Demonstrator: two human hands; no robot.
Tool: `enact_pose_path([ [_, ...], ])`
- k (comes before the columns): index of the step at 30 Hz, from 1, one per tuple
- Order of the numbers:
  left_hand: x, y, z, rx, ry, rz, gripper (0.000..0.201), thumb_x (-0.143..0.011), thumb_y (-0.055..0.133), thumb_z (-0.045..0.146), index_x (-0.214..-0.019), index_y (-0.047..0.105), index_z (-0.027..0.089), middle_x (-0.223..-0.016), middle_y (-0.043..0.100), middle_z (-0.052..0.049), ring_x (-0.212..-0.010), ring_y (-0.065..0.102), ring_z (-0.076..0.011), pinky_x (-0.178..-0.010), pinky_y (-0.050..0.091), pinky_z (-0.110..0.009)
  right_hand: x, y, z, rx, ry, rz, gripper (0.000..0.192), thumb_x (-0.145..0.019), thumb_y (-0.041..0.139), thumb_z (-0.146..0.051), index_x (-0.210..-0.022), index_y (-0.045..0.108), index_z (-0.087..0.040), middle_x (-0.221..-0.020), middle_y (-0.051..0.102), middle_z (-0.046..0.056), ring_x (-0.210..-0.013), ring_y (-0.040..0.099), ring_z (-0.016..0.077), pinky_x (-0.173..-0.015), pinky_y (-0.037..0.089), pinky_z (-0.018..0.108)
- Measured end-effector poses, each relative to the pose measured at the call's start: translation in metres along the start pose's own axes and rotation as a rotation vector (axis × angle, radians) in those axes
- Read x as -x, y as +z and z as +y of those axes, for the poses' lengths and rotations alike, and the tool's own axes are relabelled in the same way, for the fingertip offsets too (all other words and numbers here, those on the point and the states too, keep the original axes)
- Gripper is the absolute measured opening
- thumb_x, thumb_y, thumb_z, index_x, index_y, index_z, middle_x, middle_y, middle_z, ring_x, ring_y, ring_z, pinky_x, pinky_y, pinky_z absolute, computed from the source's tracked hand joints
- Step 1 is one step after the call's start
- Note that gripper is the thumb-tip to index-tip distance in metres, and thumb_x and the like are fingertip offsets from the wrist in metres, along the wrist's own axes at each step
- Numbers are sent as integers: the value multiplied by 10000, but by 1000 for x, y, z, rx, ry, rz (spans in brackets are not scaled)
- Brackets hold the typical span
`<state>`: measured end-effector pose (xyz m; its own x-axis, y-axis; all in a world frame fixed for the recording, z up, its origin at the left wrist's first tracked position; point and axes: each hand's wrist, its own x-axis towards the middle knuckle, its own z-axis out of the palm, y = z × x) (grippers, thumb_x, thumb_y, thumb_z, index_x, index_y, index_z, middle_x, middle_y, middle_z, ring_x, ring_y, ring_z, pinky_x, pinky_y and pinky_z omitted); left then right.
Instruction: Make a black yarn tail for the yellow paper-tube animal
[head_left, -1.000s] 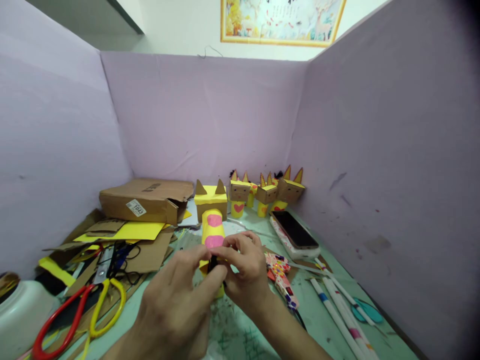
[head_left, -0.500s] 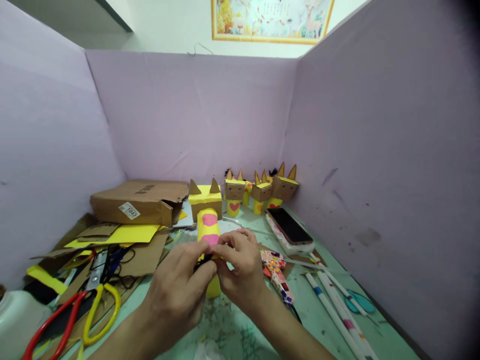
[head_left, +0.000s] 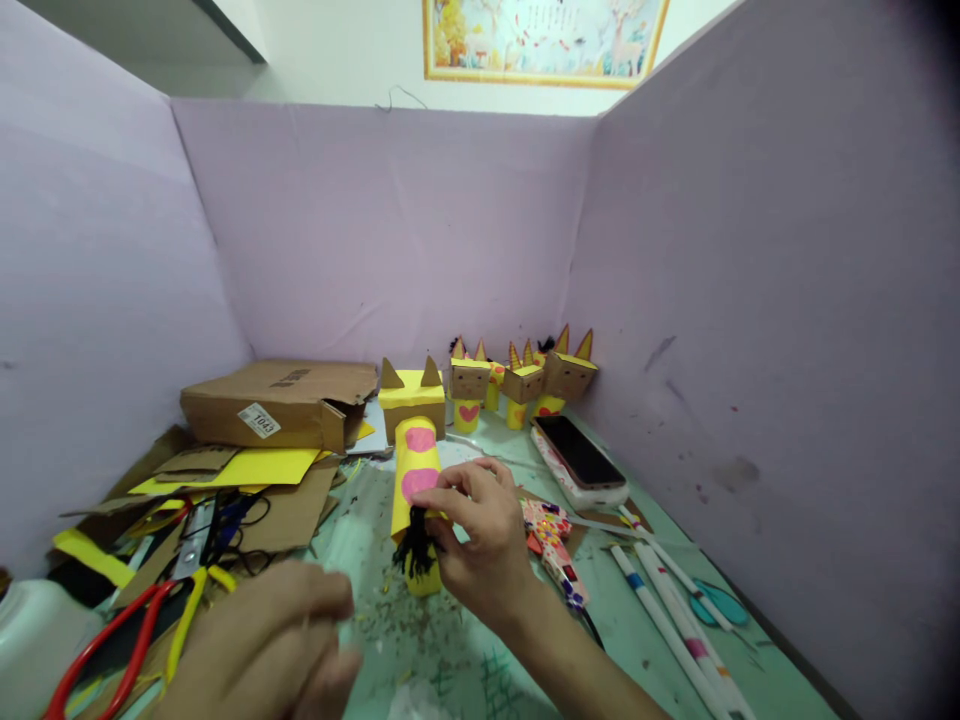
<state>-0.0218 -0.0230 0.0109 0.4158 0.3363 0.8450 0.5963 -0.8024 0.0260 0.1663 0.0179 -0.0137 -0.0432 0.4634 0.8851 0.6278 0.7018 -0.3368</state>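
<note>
A yellow paper animal (head_left: 405, 497) with pink spots stands before me. Its cardboard head (head_left: 412, 403) with two pointed ears is at the far end. At the near end hangs a black yarn tassel (head_left: 417, 545), its strands loose and spread. My right hand (head_left: 484, 535) pinches the top of the tassel against the end of the body, fingertips closed there. My left hand (head_left: 281, 640) is away from the animal at the lower left, smeared by motion, over the table near the red and yellow handled scissors (head_left: 142, 630). Its fingers look partly curled, and I see nothing in them.
Several finished paper animals (head_left: 517, 385) stand at the back right. A phone (head_left: 581, 450) lies on a white case. A decorated glue gun (head_left: 553, 550) and white marker pens (head_left: 675, 620) are on the right. Cardboard scraps (head_left: 292, 505) and a brown box (head_left: 277, 405) fill the left side.
My left hand has let go at the tassel and moved down and left. The black tassel now shows in full. My right hand stays in place at the animal's near end.
</note>
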Motion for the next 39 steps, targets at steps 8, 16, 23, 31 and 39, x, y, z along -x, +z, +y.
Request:
enact_pose_path([
  [8,-29,36,-20,179,-211,75,107,-810,544,78,-870,559,166,-818,576,-20,-713,544,-119,-626,451,-216,6,-16,-6,48,-51,-56,524,-665,509,-62,-1175,541,-181,-984,601,92,-830,574,208,-880,332,462],
  [16,-38,45,-25,320,-253,55,161,-784,513,13,-808,585,155,-776,576,-15,-731,542,-118,-651,440,-219,0,-15,-5,97,-131,-102,383,-701,477,-11,-983,624,-225,-723,549,10,-675,525,162,-883,329,504],
  [23,-55,41,-29,540,-303,-38,217,-745,472,7,-742,634,151,-742,616,-21,-700,569,-130,-639,449,-243,7,-20,-14,-137,111,-80,197,-791,604,-125,-924,650,-262,-802,685,-9,-736,618,157,-877,394,406],
  [31,-52,37,-23,590,-181,-319,280,-678,547,24,-902,682,122,-849,618,-85,-816,551,-201,-736,451,-342,13,-22,-18,-321,641,-89,195,-748,666,-351,-863,723,-204,-841,728,75,-773,657,231,-674,522,331],
  [39,-44,53,-20,490,-157,-185,241,-712,505,18,-734,691,170,-692,589,-46,-713,529,-177,-651,403,-310,22,-29,-20,-154,455,-27,146,-733,688,-311,-852,716,-232,-843,715,73,-818,653,254,-735,506,382],
])
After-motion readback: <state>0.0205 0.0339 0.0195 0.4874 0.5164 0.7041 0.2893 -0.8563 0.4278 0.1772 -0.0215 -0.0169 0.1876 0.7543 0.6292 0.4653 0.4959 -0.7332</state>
